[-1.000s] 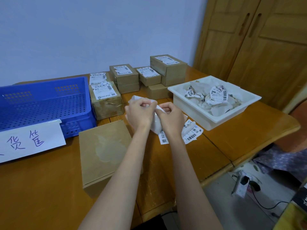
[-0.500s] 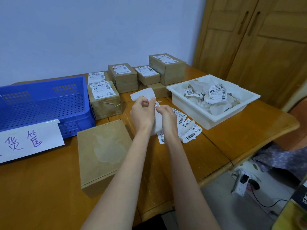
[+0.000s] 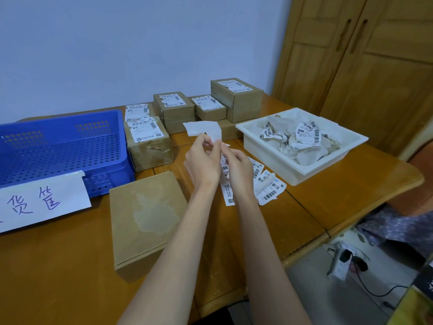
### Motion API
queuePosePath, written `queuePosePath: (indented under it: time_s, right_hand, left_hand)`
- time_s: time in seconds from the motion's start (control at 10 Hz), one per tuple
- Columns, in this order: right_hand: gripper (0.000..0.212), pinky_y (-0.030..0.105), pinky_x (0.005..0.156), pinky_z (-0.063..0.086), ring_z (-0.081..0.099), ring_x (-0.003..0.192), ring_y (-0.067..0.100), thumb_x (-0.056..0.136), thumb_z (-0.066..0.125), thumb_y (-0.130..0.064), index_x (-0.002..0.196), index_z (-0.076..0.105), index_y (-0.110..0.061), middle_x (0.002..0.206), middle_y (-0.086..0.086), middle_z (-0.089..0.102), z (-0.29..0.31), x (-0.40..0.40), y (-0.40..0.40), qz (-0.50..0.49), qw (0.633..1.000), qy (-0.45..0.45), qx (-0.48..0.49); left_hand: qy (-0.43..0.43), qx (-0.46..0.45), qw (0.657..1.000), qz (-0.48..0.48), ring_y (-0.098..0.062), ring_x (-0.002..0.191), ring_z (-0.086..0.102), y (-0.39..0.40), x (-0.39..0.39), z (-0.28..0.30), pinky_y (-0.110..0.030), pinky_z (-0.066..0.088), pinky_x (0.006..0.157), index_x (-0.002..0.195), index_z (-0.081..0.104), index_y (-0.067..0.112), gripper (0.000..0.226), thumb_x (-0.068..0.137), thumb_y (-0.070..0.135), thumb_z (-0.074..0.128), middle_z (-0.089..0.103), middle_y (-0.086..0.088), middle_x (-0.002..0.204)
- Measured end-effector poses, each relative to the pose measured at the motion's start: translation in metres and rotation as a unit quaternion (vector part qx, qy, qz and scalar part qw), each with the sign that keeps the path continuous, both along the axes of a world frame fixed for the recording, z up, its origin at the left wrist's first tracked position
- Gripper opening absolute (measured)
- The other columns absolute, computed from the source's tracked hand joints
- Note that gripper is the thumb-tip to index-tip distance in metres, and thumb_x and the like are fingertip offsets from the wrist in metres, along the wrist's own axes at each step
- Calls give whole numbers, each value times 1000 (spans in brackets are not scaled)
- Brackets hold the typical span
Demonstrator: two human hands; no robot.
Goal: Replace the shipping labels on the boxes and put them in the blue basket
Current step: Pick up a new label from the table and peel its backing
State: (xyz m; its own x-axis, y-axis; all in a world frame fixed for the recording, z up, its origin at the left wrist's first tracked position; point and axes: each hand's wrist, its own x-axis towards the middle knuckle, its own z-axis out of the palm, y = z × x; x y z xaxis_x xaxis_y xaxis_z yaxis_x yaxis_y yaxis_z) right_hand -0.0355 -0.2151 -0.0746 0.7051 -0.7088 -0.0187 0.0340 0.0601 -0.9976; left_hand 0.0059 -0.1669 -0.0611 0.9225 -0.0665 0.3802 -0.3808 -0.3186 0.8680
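Above the middle of the table my left hand pinches a white label sheet, its blank side facing me, lifted up and away. My right hand pinches the other layer of that sheet, close against the left hand. A flat brown box with a torn, label-free patch on top lies in front of me, left of my arms. Spare shipping labels lie on the table under and right of my hands. The blue basket stands at the left with nothing visible in it.
Several brown boxes with labels stand in a group at the back of the table. A white tray of crumpled labels and backing paper sits at the right. A paper sign hangs on the basket's front. Wooden cupboard doors rise at the right.
My hands have moved apart slightly and the white sheet has been peeled upward, its free end now standing well above my fingers.
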Motion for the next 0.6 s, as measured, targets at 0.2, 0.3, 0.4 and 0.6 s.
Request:
queuePosePath:
  time_s: [0.2, 0.3, 0.4, 0.6]
  right_hand:
    - [21, 25, 72, 48, 64, 88, 22, 95, 60, -22, 101, 70, -3, 96, 10, 71, -7, -1, -9, -42, 998, -18, -47]
    - [22, 25, 74, 50, 66, 93, 25, 94, 61, -25, 100, 71, -6, 96, 9, 72, -11, 2, -9, -50, 997, -6, -53]
    - [23, 26, 74, 51, 67, 94, 24, 94, 61, -29, 100, 71, -9, 96, 7, 72, -15, 4, -11, -53, 997, -2, -52]
    - [24, 30, 79, 51, 66, 97, 26, 93, 62, -33, 99, 72, -12, 98, 7, 72, -21, 6, -12, -49, 998, -4, -26]
  left_hand:
    - [-13, 26, 999, 14, -6, 68, 55, 2, 3, -1, -8, 30, 56, 84, 57, 18, 21, 93, 35, 63, 59, 13, 79]
    - [3, 20, 1000, 20, -6, 67, 54, 2, 4, 0, -10, 31, 58, 81, 55, 18, 23, 93, 36, 63, 56, 14, 71]
    - [24, 17, 999, 22, -6, 66, 53, 2, 4, 0, -12, 34, 58, 79, 53, 18, 25, 94, 36, 61, 53, 13, 66]
    - [99, -48, 994, 7, -14, 74, 69, -1, 10, -6, -40, 59, 75, 74, 54, 19, 28, 94, 37, 60, 71, 3, 76]
